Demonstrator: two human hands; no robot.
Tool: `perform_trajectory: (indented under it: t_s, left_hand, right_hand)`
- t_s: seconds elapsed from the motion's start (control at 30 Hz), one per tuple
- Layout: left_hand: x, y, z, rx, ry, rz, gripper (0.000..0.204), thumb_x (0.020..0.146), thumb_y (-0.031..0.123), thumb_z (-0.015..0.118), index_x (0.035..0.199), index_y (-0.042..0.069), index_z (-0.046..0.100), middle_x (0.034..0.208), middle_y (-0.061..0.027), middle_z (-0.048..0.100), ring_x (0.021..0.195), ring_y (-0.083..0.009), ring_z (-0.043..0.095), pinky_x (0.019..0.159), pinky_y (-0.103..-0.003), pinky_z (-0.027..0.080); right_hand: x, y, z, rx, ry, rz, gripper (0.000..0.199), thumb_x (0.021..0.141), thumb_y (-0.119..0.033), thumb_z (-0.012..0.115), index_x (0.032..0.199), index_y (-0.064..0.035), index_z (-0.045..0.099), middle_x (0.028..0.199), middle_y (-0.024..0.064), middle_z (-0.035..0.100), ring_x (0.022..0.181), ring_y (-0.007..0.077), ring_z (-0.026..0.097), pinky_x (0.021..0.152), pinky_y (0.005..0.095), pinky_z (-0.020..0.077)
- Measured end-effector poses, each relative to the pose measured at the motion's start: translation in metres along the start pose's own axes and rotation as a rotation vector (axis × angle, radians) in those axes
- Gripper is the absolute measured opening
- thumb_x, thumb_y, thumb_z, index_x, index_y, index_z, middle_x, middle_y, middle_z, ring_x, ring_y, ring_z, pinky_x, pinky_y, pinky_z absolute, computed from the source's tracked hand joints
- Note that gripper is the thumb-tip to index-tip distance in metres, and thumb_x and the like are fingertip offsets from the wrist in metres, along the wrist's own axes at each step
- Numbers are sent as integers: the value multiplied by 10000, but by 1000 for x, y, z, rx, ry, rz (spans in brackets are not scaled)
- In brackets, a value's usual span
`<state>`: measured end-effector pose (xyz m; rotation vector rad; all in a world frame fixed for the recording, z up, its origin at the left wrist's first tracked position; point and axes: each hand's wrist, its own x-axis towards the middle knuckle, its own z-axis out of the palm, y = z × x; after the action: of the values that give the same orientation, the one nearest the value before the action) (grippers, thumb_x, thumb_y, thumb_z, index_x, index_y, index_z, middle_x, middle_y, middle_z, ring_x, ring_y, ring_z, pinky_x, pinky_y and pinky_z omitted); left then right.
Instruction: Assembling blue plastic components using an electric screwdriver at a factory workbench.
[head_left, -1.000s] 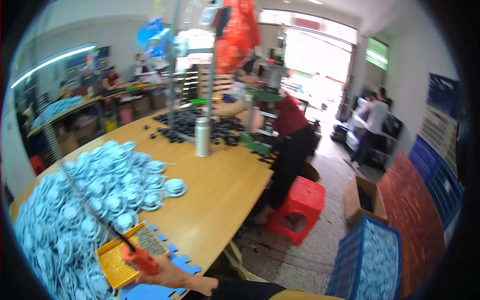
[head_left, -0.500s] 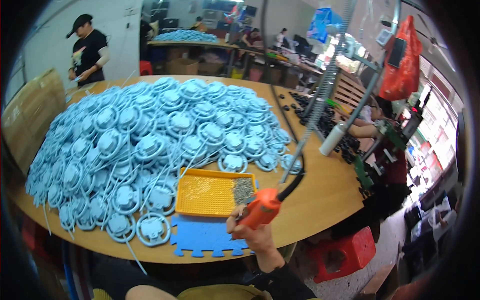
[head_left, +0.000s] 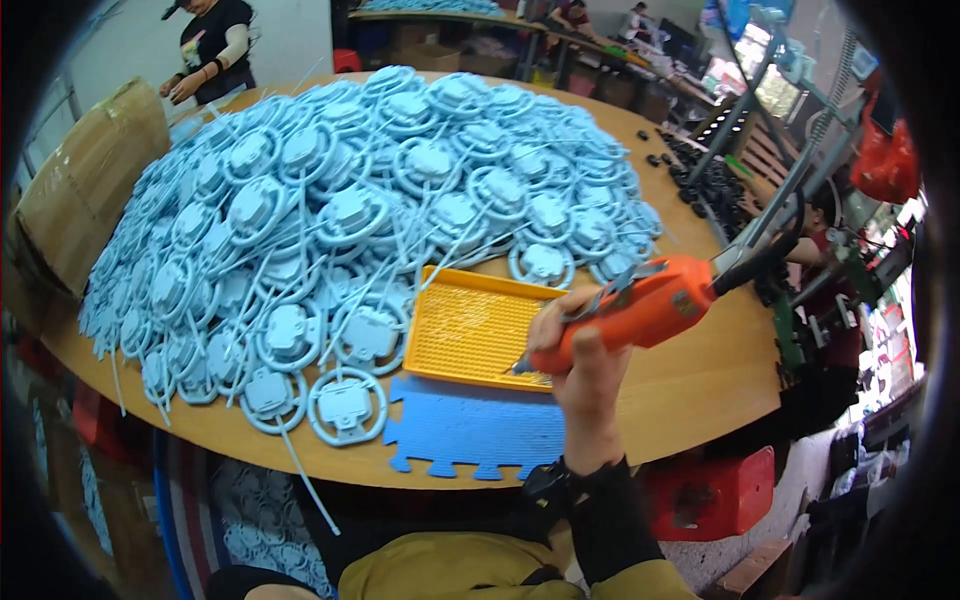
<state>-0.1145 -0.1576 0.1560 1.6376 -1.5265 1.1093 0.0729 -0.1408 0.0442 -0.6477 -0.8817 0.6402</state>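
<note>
My right hand (head_left: 592, 375) is wrapped round an orange electric screwdriver (head_left: 650, 305) with a black cable at its back end. The tool lies nearly level, its bit pointing left over the front right part of a yellow tray (head_left: 414, 330). The tray has a studded floor; my hand and the tool hide its right side, where small grey screws lie. In front of the tray is a blue foam mat (head_left: 475, 430) with jigsaw edges, with nothing on it. A light blue ring-shaped part (head_left: 345, 405) lies left of the mat. My left hand is out of view.
A big heap of light blue ring-shaped parts (head_left: 350, 210) covers the table's left and middle. Beside it stands a cardboard box (head_left: 90, 185). Black parts (head_left: 690, 165) and a metal stand are at right; a red stool (head_left: 715, 495) is below. People work behind.
The view has tilted down and turned, so the table sits higher and farther right. The screwdriver has swung from upright-leaning to nearly level, its bit now showing over the tray.
</note>
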Motion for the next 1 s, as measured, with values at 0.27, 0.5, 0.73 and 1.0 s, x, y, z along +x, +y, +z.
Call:
perform_trajectory:
  t_s: [0.27,0.5,0.73,1.0]
  left_hand:
    - [-149,103,-16,1144,-218,-1730,571,670,197,763,1164,1,553,1140,-170,526,1021,-336,513,873,-485,373]
    - [-183,101,-10,1339,-245,-1921,677,595,224,809,1175,3,538,1079,-136,511,995,-286,468,881,-416,311]
    - [-187,97,-22,1246,-136,-1937,587,555,262,830,1029,36,569,1053,-115,506,1009,-274,467,891,-431,287]
    - [-178,85,12,984,237,-1834,566,518,226,841,945,32,524,1128,-181,500,1027,-333,530,860,-395,453]
  right_hand:
    - [29,61,-15,-68,-28,-9,383,818,-345,714,994,-60,527,689,49,544,637,155,530,608,285,447]
    - [32,76,-5,-68,-52,23,409,801,-375,725,981,-60,536,679,49,549,630,162,540,601,288,457]
    - [33,86,-2,-64,-5,55,398,796,-356,739,967,-61,534,688,51,570,639,160,563,603,292,469]
    - [30,85,-2,-96,-31,24,428,793,-381,735,981,-62,521,704,48,565,654,158,554,609,300,462]
